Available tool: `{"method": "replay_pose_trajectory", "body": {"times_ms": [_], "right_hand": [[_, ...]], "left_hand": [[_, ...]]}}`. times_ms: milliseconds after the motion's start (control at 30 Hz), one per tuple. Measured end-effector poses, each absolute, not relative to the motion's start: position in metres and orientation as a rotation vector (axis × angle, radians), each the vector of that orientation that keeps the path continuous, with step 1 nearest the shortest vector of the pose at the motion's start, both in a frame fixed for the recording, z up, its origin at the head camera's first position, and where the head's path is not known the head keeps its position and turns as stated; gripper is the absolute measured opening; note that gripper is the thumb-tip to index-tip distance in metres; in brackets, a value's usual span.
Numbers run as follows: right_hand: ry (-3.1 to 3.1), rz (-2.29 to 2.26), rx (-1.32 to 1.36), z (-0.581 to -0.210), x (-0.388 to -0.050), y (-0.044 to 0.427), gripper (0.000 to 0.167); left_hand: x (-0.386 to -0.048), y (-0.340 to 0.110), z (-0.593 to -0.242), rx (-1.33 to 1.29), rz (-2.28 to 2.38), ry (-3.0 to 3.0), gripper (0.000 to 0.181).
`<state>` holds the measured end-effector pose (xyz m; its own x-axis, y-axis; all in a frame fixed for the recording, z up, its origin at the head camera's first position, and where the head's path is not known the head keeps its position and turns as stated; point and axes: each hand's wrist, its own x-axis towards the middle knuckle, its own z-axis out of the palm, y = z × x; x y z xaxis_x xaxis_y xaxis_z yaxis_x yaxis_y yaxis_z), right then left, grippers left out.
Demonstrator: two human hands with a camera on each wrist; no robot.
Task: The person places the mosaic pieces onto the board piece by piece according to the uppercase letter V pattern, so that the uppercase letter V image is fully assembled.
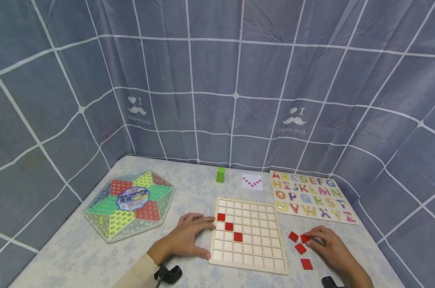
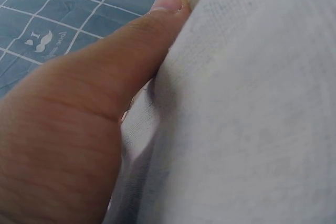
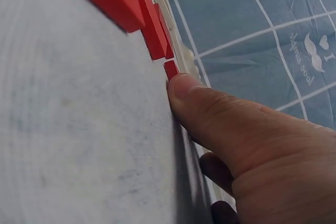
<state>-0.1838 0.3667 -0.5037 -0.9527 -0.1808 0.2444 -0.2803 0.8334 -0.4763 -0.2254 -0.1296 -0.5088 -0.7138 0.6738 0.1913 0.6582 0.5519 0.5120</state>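
Note:
A wooden grid board (image 1: 253, 256) lies mid-table with three red square tiles in a diagonal, one of them a red tile (image 1: 238, 237). My left hand (image 1: 186, 237) rests at the board's left edge, fingers and thumb spread and touching its rim. In the left wrist view the thumb (image 2: 131, 45) reaches the board's corner. Right of the board, my right hand (image 1: 328, 247) pinches a red tile (image 1: 304, 239) between thumb and fingers. Several loose red tiles lie beside it, such as a red tile (image 1: 306, 264). The right wrist view shows the thumb (image 3: 210, 103) against the pinched tile (image 3: 170, 69).
Behind the board lie a pattern card (image 1: 252, 182) with a pink V of squares and a green block (image 1: 220, 175). An alphabet board (image 1: 311, 196) sits at the back right. On the left is a packaged hexagonal peg board (image 1: 131, 204). A grey checked curtain (image 1: 217, 112) surrounds the table.

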Motion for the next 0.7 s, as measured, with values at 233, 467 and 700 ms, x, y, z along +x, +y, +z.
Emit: {"method": "replay_pose_trajectory", "body": {"times_ms": [233, 467, 700], "right_hand": [[-2.831, 0.789, 0.318, -0.506, -0.183, 0.366, 0.02], [-2.688, 0.807, 0.414, -0.503, -0.184, 0.355, 0.021], [-2.566, 0.845, 0.591, -0.492, -0.191, 0.325, 0.022]], "left_hand": [[-0.225, -0.13, -0.509, 1.181, 0.881, 2.746, 0.075], [-0.226, -0.13, -0.508, 1.184, 0.874, 2.747, 0.075], [-0.225, -0.13, -0.507, 1.186, 0.874, 2.753, 0.075]]}}
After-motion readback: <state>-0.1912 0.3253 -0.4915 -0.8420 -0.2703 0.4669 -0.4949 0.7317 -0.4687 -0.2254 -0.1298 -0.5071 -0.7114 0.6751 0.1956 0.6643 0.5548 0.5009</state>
